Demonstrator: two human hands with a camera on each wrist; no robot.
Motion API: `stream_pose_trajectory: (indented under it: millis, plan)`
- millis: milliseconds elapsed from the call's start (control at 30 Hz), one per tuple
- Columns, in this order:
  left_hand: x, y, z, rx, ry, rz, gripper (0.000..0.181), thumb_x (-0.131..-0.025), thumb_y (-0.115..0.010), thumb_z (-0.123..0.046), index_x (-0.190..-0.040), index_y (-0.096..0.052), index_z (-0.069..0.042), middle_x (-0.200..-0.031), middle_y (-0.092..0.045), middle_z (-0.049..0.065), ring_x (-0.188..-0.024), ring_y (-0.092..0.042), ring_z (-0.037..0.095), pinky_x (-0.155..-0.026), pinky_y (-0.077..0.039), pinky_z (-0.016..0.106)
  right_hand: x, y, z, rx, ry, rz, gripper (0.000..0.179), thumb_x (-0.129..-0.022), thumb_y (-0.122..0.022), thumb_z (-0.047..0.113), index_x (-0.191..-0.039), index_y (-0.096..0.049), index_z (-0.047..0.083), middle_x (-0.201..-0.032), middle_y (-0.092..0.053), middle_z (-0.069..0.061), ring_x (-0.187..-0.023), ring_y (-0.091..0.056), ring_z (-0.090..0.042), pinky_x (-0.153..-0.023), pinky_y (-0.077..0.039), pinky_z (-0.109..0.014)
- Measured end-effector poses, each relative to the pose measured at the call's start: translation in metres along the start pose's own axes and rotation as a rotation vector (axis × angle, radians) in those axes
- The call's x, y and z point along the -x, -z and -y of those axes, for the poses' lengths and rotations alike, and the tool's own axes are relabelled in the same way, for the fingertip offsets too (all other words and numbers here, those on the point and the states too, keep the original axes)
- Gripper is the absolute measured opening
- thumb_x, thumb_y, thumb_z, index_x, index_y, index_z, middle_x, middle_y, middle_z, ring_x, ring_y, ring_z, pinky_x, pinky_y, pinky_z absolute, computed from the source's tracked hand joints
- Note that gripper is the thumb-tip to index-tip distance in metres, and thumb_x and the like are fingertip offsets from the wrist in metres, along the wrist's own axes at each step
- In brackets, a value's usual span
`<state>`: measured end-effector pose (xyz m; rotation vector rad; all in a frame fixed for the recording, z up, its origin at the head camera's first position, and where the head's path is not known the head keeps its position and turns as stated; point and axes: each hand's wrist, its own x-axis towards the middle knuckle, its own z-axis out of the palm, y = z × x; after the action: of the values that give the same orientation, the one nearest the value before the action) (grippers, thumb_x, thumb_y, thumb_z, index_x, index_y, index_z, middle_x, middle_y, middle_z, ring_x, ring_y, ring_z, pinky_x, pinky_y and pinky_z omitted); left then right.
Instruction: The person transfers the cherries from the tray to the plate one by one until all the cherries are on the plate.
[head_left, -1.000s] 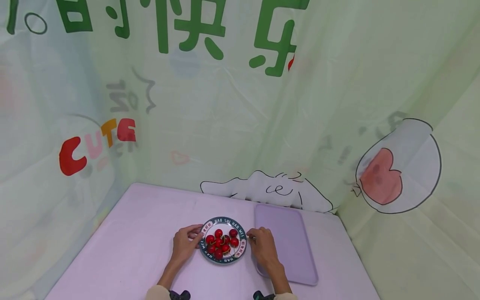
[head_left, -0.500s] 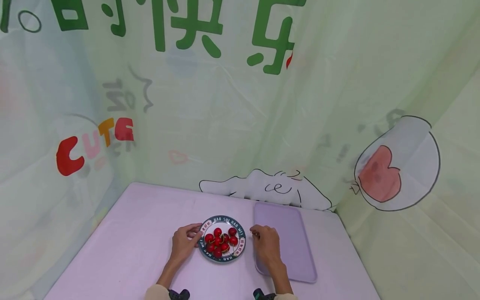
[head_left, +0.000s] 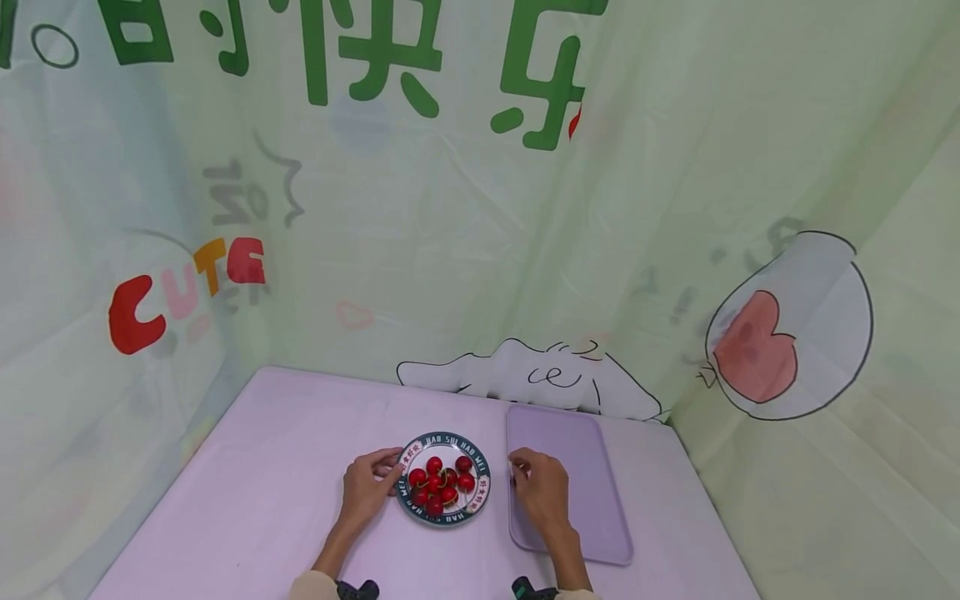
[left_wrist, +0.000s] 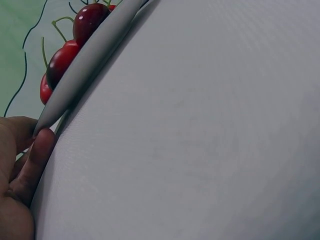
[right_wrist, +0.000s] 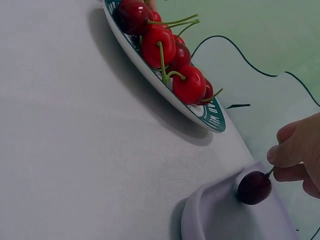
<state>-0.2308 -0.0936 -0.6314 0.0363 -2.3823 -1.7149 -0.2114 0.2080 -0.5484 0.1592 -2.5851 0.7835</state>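
Observation:
A round plate (head_left: 483, 481) with a dark green lettered rim holds several red cherries (head_left: 434, 483), some with green stems. My left hand (head_left: 363, 490) grips the plate's left edge; in the left wrist view, thumb and fingers lie on either side of the rim. Over the left edge of a light purple tray (head_left: 581, 483), my right hand (head_left: 545, 490) pinches the stem of one dark red cherry (right_wrist: 254, 188). That cherry hangs above the tray in the right wrist view. In the head view the hand hides it.
The pale table (head_left: 300, 442) carries the plate and, to its right, the tray. A printed curtain (head_left: 420, 275) rises behind and at both sides. Dark wrist devices (head_left: 358, 590) sit at both sleeves.
My right hand has moved right, away from the plate's right rim, to the tray's left edge. My left hand stays on the plate. The head view has shifted slightly.

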Motion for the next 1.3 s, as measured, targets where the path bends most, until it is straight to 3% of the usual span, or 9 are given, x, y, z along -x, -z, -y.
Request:
stream_pose_trajectory:
  millis: [333, 800, 1100, 1300]
  plan:
    - [0.001, -0.001, 0.002, -0.004, 0.003, -0.002, 0.032, -0.099, -0.08, -0.009, -0.131, -0.078, -0.006, -0.104, -0.079, 0.01, -0.077, -0.068, 0.01, -0.059, -0.061, 0.016, 0.004, 0.002, -0.003, -0.086, -0.036, -0.049, 0.017, -0.088, -0.082, -0.007, -0.1, -0.085, 0.004, -0.088, -0.083, -0.011, -0.077, -0.073, -0.019, -0.076, -0.055, -0.038]
    - [0.0, 0.0, 0.0, -0.005, 0.004, 0.005, 0.032, -0.1, -0.079, -0.01, -0.132, -0.078, -0.006, -0.104, -0.078, 0.009, -0.077, -0.067, 0.009, -0.06, -0.061, 0.016, 0.006, 0.0, -0.008, -0.264, -0.114, -0.187, 0.011, -0.085, -0.081, -0.01, -0.093, -0.084, -0.002, -0.082, -0.082, -0.014, -0.072, -0.075, -0.019, -0.068, -0.059, -0.023]
    - [-0.001, 0.0, 0.003, -0.004, 0.01, -0.005, 0.032, -0.1, -0.079, -0.009, -0.132, -0.079, -0.008, -0.104, -0.078, 0.008, -0.077, -0.067, 0.008, -0.06, -0.061, 0.017, 0.005, -0.013, -0.028, -0.315, -0.232, -0.206, 0.012, -0.086, -0.082, -0.008, -0.095, -0.085, 0.0, -0.083, -0.083, -0.011, -0.071, -0.072, -0.002, -0.067, -0.054, -0.007]
    - [-0.001, 0.0, 0.003, -0.004, 0.024, 0.006, 0.032, -0.1, -0.079, -0.01, -0.132, -0.078, -0.009, -0.106, -0.077, 0.009, -0.078, -0.067, 0.009, -0.061, -0.061, 0.016, 0.005, -0.013, -0.031, -0.384, -0.246, -0.22, 0.012, -0.085, -0.082, -0.009, -0.094, -0.084, -0.001, -0.083, -0.083, -0.015, -0.069, -0.072, 0.001, -0.065, -0.055, -0.008]
